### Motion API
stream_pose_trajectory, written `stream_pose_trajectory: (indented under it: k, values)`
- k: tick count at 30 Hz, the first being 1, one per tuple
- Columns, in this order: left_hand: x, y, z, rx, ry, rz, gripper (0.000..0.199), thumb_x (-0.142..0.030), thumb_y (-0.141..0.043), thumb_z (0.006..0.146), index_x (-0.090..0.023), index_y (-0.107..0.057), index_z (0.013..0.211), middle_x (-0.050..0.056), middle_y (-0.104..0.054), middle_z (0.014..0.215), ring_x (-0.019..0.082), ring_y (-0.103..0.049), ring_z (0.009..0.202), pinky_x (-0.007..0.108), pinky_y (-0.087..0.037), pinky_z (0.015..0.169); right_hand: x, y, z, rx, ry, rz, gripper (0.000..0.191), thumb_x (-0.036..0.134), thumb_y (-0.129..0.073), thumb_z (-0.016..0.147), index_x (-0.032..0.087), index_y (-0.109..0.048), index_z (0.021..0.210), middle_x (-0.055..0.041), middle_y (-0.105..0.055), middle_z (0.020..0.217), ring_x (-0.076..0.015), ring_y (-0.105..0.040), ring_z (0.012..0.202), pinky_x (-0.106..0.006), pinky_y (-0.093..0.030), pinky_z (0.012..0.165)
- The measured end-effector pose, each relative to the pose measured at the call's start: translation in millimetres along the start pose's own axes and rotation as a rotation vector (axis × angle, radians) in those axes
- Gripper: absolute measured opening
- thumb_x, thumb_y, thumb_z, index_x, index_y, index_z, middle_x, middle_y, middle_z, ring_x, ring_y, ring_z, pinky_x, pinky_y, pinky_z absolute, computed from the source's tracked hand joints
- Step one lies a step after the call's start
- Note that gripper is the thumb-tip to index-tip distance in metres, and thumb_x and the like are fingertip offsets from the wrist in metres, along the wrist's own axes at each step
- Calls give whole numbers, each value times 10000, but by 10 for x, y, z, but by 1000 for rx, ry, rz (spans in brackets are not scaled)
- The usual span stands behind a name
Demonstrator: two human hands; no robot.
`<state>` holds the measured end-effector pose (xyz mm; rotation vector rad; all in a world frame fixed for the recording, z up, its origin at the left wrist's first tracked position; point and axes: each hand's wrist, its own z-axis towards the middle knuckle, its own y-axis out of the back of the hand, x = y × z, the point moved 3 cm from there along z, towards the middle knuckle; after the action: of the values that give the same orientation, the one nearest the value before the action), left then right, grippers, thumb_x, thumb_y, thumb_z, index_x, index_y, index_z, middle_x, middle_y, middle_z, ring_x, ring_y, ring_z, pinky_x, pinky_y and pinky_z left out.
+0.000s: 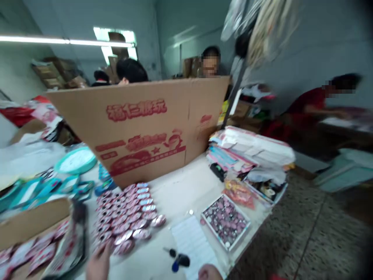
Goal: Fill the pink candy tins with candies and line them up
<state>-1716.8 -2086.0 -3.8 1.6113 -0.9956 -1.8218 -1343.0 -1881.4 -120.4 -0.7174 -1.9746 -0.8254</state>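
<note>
At the lower left edge of the white table, my left hand (99, 261) is at the near end of several rows of shiny pink packets (125, 217); its fingers look pressed together, and what they hold, if anything, is hidden. My right hand (209, 272) shows only in part at the bottom edge, beside a white paper sheet (194, 243); its fingers are blurred. Between the hands lies a small dark tool with a blue part (179, 261). A shallow white box (225, 221) of small pink and silvery pieces stands right of the sheet.
A large cardboard panel (145, 128) with red print stands across the table. An open box (35, 221) of pink packets is at left, near teal trays (75, 160). Stacked papers (253, 146) and an orange bag (239, 192) lie at right. Several people are beyond.
</note>
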Motion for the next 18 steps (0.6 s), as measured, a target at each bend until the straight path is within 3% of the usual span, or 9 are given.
stream_pose_trajectory:
  k: [3,6,11,15,18]
  values:
    - [223,318,34,44,200,74,563,-663,-571,652,-184,-774,867,105,-755,812,356,-705,905,400,-557,709,-192,-503,-19,81,-98,5,158,274,-698,505,240,-544,519,56,-488,446,-170,-546,453,-287,-419,471]
    - [64,308,263,90,229,129,545,-595,-551,739,-147,-749,978,103,-758,874,304,-705,880,341,-528,696,-88,-708,250,18,-34,-3,120,337,-625,605,228,-587,572,19,-580,525,-186,-590,563,-291,-457,552]
    - [-183,8,726,206,140,287,448,-529,-535,811,-175,-730,1004,95,-750,879,291,-690,866,337,-480,714,165,-572,628,-16,81,-23,219,379,-549,716,207,-672,770,-56,-714,767,-226,-673,746,-343,-526,741]
    - [-180,-236,969,308,140,405,347,-501,-558,798,-195,-716,841,117,-739,873,326,-674,892,367,-449,708,243,-382,637,-64,109,-76,205,354,-547,738,210,-685,786,-85,-714,840,-237,-673,803,-361,-533,785]
    - [-154,-332,1111,339,178,458,354,-509,-534,816,-202,-705,863,121,-739,918,319,-673,907,370,-447,715,265,-350,604,-128,74,-84,228,389,-563,757,206,-691,800,-92,-708,840,-238,-666,791,-365,-540,775]
